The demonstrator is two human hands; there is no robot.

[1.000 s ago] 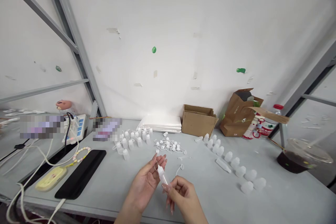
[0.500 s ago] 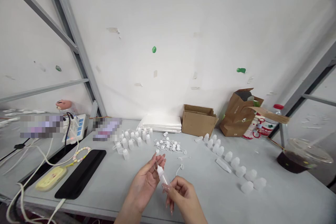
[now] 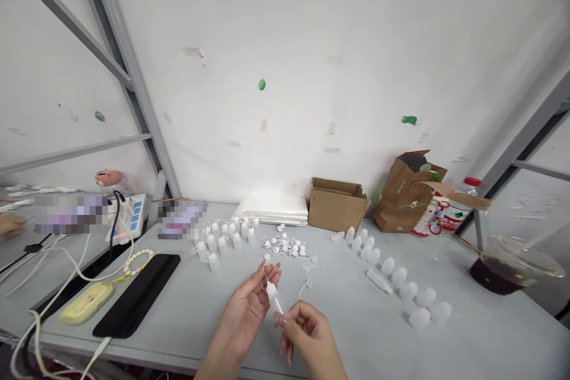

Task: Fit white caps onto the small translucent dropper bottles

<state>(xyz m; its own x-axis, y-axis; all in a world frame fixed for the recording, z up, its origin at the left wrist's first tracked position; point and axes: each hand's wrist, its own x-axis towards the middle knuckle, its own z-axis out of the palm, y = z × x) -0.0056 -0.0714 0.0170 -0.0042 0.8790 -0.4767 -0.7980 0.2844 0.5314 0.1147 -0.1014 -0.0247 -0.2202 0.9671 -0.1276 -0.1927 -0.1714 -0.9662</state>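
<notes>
A small translucent dropper bottle [image 3: 278,303] with a white nozzle is tilted between my hands. My right hand [image 3: 307,332] grips its lower body between thumb and fingers. My left hand [image 3: 249,309], palm up, pinches the thin strap of a white cap [image 3: 267,257] between thumb and forefinger, above the nozzle; the other fingers are loosely extended. Beyond lie a pile of loose white caps [image 3: 285,245] and a lone strapped cap [image 3: 305,288]. Several capped bottles [image 3: 214,261] stand to the left. On the right, open bottles [image 3: 399,276] form a slanting line, with one lying bottle [image 3: 378,281].
A cardboard box [image 3: 336,205], a stack of white sheets [image 3: 274,212] and a paper bag [image 3: 401,196] stand by the wall. A drink cup [image 3: 503,267] is at right. Left are a black pad [image 3: 138,294], a yellow case [image 3: 86,303], cables and another person's hand [image 3: 11,224].
Another person's hand has appeared at the far left edge. My right hand has shifted very slightly left with the bottle; both grips look the same.
</notes>
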